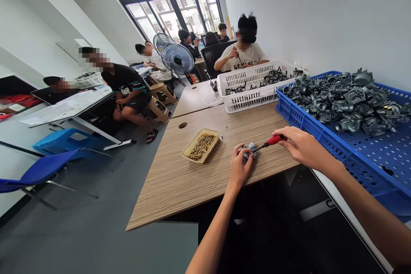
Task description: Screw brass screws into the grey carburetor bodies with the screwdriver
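My left hand [240,164] is closed round a small grey metal carburetor body [251,149] on the wood-grain table [173,171], near its front edge. In my right hand [298,146] is a screwdriver [273,140] with a red and black handle, gripped by the end. Its dark shaft slants down to the left, and the tip meets the metal part by my left fingers; the exact contact point is hidden. Left of my hands stands a shallow cream tray [185,154] holding many brass-coloured screw-like pieces. One or two tiny pieces lie on the table beside it.
A blue crate [298,113] heaped with grey carburetor bodies [349,98] stands on the right. Behind the table's middle, a white basket [236,105] holds more parts. A co-worker [245,49] sits beyond it. Fans [177,58] and other people are farther back.
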Demonstrator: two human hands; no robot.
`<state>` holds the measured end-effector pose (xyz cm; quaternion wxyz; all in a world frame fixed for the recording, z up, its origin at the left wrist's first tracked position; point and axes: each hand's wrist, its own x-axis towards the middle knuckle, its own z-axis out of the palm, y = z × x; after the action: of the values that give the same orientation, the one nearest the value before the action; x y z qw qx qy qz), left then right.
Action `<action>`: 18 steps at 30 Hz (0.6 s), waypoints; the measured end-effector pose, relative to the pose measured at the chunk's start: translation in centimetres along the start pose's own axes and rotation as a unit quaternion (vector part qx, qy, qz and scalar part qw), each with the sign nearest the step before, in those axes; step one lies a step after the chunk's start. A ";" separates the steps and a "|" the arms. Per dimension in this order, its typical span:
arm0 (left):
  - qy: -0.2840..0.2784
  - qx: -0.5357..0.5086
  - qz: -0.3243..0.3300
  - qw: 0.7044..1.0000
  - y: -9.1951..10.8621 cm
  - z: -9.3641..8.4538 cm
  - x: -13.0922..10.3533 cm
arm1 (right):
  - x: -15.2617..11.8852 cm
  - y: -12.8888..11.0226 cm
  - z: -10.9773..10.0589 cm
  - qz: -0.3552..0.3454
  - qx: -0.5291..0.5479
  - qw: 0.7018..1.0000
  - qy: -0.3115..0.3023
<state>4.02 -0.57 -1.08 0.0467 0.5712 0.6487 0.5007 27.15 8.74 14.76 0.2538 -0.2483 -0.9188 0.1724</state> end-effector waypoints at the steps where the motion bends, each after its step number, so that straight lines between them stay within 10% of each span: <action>1: -0.001 0.001 0.000 1.000 0.0 0.0 0.0 | 0.0 0.0 0.0 0.000 0.002 1.000 0.000; 18: -0.002 0.008 -0.011 1.000 0.3 -0.1 0.1 | 0.0 -0.7 -0.3 0.010 -0.004 1.000 0.009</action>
<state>4.17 -0.64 -0.76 0.0488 0.5653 0.6589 0.4939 27.05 8.25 15.26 0.2593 -0.2597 -0.9147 0.1694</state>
